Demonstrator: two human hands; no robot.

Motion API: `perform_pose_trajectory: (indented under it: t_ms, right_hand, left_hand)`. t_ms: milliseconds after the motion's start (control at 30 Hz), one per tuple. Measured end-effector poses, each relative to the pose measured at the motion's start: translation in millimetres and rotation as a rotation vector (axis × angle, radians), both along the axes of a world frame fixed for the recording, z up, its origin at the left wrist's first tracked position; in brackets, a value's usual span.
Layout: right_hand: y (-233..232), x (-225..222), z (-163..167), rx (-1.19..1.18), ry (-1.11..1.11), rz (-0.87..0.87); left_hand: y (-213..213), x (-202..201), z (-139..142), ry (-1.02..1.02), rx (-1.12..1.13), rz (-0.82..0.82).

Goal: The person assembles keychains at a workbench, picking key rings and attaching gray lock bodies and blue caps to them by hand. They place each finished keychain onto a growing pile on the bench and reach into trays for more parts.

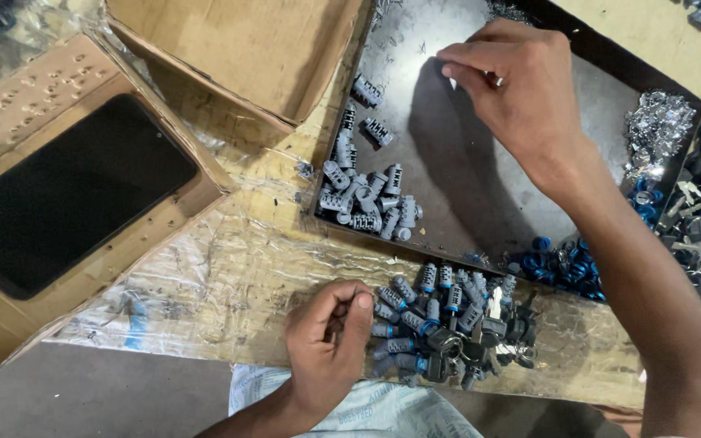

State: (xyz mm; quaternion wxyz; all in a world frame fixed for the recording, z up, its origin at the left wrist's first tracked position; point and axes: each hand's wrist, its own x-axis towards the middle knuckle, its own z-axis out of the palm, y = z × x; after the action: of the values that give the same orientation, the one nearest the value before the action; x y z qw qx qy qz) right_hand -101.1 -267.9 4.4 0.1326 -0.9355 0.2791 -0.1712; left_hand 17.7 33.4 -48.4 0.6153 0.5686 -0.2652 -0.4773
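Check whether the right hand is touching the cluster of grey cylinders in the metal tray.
Apart. The head view shows the right hand pinching something small over bare tray floor, with open metal between it and the grey cylinders.

Both hands (pixel 330 341) & forearms bare, no sleeves.

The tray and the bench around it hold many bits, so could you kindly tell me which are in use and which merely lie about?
In use:
left hand
right hand
grey cylinders
metal tray
cylinders with blue rings

Lying about:
cardboard box
black pad
silver clips
blue rings
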Motion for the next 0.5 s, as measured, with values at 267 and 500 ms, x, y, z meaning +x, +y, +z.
perform_pose_trajectory:
  t_ms: [267, 500]
  right_hand:
    - [-22.4, 21.4, -13.3, -0.029, 0.073, 0.034]
    - [25.4, -12.5, 33.8, 0.001, -0.073, -0.073]
  left_hand:
    - [-1.2, -0.5, -3.9, 0.053, -0.016, 0.001]
    - [-3.0, 2.7, -4.8, 0.270, -0.016, 0.017]
